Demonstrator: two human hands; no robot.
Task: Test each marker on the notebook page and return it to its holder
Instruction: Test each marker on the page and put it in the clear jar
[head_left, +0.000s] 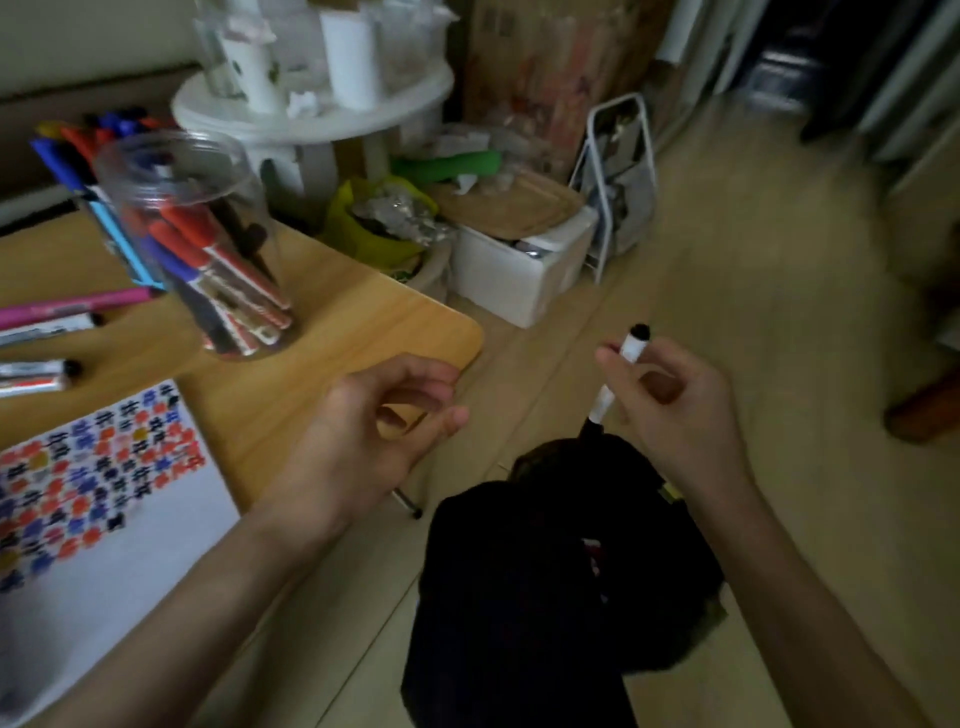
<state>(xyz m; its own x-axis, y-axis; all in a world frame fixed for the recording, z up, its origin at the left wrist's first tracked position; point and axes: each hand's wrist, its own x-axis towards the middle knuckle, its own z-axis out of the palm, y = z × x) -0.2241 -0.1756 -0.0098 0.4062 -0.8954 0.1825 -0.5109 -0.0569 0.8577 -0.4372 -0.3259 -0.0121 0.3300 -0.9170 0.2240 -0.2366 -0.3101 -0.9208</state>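
My right hand (675, 410) holds a white marker with black ends (632, 347) over the floor, right of the table, its fingers curled round the barrel. My left hand (374, 431) hovers empty by the table's right corner, fingers loosely curled. A clear plastic jar (197, 244) on the wooden table (363, 322) holds several red, blue and black markers. A second holder (98, 171) behind it has more coloured markers. The notebook page (104, 509) at lower left is covered with red, blue and black test marks.
Loose markers (47, 322) lie on the table's left side. Beyond the table stand a white round stand (311, 114), a yellow bag (374, 223), a white box (519, 270) and a white rack (618, 176). A dark bag (545, 571) sits on the floor below my hands.
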